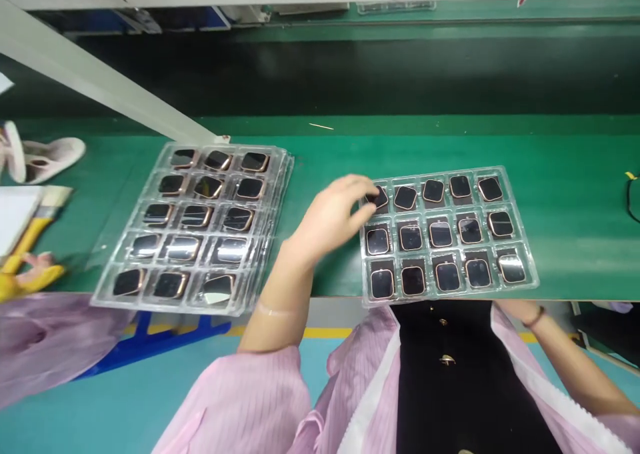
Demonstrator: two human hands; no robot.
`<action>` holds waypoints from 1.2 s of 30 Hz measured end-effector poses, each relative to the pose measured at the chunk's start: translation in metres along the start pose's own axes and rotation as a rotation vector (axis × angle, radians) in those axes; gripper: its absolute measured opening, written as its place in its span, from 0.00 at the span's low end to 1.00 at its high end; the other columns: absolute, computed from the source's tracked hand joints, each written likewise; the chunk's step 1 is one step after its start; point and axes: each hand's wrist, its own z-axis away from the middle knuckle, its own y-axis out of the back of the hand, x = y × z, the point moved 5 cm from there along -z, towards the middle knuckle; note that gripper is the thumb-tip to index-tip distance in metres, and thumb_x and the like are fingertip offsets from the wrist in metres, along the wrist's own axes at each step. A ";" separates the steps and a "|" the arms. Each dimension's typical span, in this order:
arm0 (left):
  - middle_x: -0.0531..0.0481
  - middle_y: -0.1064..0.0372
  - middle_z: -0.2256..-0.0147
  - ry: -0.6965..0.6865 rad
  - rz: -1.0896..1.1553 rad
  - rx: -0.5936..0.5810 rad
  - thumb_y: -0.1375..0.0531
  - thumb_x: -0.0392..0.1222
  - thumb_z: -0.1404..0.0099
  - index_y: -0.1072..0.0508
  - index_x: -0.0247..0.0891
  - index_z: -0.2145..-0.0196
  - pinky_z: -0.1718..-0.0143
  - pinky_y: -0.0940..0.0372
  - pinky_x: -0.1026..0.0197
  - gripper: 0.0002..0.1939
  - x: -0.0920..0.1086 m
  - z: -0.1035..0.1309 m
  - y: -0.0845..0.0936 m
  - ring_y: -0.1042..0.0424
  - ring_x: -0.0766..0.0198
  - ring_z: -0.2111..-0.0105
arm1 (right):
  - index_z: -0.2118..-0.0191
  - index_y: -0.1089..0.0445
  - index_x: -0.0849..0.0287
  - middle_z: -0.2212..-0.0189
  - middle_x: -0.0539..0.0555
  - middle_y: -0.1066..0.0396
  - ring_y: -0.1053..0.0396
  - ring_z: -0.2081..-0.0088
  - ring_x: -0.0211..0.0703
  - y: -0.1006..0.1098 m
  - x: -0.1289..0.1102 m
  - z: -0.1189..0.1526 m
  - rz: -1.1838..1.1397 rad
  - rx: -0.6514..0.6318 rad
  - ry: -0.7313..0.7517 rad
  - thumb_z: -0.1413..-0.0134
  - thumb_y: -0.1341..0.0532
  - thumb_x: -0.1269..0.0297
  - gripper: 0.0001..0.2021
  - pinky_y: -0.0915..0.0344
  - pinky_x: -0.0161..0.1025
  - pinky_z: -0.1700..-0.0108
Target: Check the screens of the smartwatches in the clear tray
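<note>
Plastic tray (522, 241) juts past the worktop (580, 247) at seven o'clock; the left hand (336, 213) snagging its ten-o'clock smartwatch case (382, 199) (fingers' grip unclear, likewise the right hand's (518, 311)) could drag it off.

Single head-worn view, facing forward and down, close above the green workbench (320, 157)

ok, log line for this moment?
left hand: at top-left watch in tray | right hand: mostly hidden, near tray | stacked trays: left of tray
</note>
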 end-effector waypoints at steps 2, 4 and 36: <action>0.42 0.31 0.37 -0.018 -0.052 -0.052 0.42 0.45 0.28 0.23 0.40 0.50 0.35 0.34 0.41 0.13 0.018 0.036 -0.003 0.32 0.48 0.36 | 0.42 0.24 0.58 0.49 0.65 0.23 0.23 0.46 0.61 0.002 0.004 0.032 0.044 -0.073 -0.021 0.27 0.44 0.62 0.17 0.23 0.57 0.46; 0.40 0.37 0.33 -0.001 -0.081 -0.091 0.41 0.47 0.27 0.23 0.40 0.49 0.33 0.36 0.37 0.14 0.023 0.062 -0.011 0.37 0.44 0.32 | 0.37 0.25 0.55 0.46 0.64 0.23 0.24 0.43 0.61 0.016 -0.012 0.062 0.018 -0.238 0.068 0.31 0.46 0.66 0.22 0.24 0.56 0.42; 0.47 0.21 0.63 0.379 0.647 0.151 0.31 0.47 0.42 0.26 0.37 0.58 0.62 0.28 0.64 0.17 0.003 0.022 -0.059 0.21 0.63 0.64 | 0.60 0.29 0.60 0.65 0.54 0.24 0.28 0.61 0.46 0.077 -0.131 -0.148 -0.035 0.242 0.699 0.39 0.36 0.74 0.04 0.38 0.40 0.59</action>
